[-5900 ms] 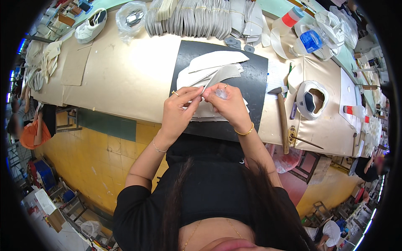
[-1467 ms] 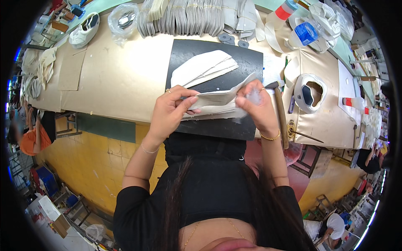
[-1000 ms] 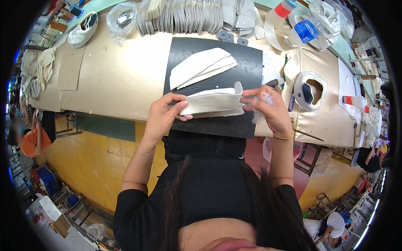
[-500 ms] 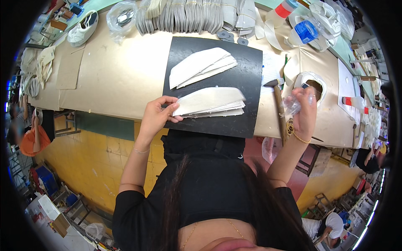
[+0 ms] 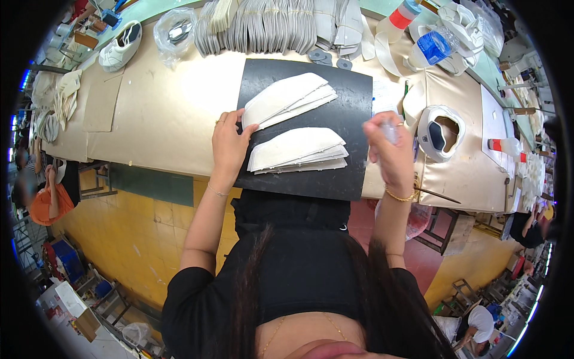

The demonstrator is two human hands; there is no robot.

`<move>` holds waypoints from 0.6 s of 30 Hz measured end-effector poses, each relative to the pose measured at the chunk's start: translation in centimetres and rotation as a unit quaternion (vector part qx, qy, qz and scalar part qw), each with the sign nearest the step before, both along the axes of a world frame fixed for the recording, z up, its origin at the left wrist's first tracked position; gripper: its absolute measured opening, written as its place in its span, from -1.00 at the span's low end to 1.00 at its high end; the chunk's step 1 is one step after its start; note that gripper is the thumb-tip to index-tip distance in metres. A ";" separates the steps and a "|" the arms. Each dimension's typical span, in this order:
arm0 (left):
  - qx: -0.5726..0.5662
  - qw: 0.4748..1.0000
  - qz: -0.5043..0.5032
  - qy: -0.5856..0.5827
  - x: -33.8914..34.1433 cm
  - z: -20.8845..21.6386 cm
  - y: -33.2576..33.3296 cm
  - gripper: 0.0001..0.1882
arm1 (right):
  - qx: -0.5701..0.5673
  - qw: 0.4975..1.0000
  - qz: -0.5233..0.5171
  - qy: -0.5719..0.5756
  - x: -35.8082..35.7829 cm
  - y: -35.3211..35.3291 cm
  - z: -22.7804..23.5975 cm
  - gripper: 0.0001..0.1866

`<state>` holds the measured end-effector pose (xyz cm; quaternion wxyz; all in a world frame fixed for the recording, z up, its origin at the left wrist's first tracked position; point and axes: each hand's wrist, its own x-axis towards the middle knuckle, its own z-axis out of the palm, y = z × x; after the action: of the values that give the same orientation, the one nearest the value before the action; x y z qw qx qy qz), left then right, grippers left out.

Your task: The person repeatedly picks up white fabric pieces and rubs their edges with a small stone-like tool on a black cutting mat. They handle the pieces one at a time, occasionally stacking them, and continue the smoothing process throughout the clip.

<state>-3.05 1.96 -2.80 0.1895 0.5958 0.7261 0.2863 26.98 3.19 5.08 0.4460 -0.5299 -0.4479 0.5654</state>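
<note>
Two fanned stacks of white curved flat pieces lie on a black board [image 5: 305, 188]. My left hand [image 5: 230, 140] is at the left end of the far stack [image 5: 290, 99], its end between thumb and fingers. Nearer to me sits the second stack [image 5: 296, 149], untouched. My right hand [image 5: 391, 149] is closed, raised beside the board's right edge, around a clear plastic thing [image 5: 390, 131]. Its exact kind is hidden by the fingers. A white shoe upper [image 5: 431, 134] stands right of that hand.
Bundled grey pieces [image 5: 263, 27] line the back of the table, next to a clear bag [image 5: 174, 36]. A white shoe [image 5: 121, 48] is far left. Bottles [image 5: 431, 48] stand back right. A thin pointed tool [image 5: 439, 195] lies near the right front edge.
My left hand has gone from the near stack to the far one. The right hand has moved left toward the board with the clear plastic thing, uncovering the shoe upper.
</note>
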 end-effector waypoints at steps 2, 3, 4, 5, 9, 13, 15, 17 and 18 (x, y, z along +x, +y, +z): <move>0.022 1.000 0.003 -0.001 0.1 0.1 -0.2 -0.60 | -0.049 0.997 0.051 -0.038 -2.4 -0.2 0.6 -0.86; 0.002 0.993 0.011 -0.118 0.1 0.1 -0.3 -0.62 | -0.045 0.995 0.084 -0.040 -3.6 -0.3 0.2 -0.85; -0.018 0.972 0.019 -0.233 0.1 0.1 -0.2 -0.64 | -0.040 0.992 0.117 -0.041 -4.7 -0.5 -0.3 -0.83; -0.037 0.937 0.026 -0.345 0.2 0.6 -0.2 -0.66 | -0.037 0.990 0.136 -0.032 -5.6 -0.5 -0.6 -0.81; -0.066 0.866 -0.011 -0.495 2.0 5.1 -1.2 -0.73 | -0.047 0.982 0.179 -0.027 -8.0 0.7 -0.7 -0.76; -0.006 0.913 -0.065 -0.403 3.6 5.9 -2.6 -0.78 | -0.009 0.981 0.188 -0.046 -9.1 1.0 -2.1 -0.77; 0.009 0.930 -0.078 -0.359 3.7 5.7 -2.8 -0.77 | -0.057 0.978 0.189 -0.062 -9.2 1.0 -1.7 -0.76; 0.042 0.945 -0.103 -0.308 3.9 5.8 -2.8 -0.75 | -0.052 0.979 0.185 -0.061 -9.1 0.9 -2.0 -0.76; 0.058 0.951 -0.115 -0.282 4.0 5.8 -2.8 -0.75 | -0.049 0.980 0.184 -0.060 -9.1 0.8 -2.2 -0.76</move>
<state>0.94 -0.87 2.95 0.3832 0.5806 0.5516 0.4604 17.89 3.99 2.87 0.2805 -0.4928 -0.5354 0.6259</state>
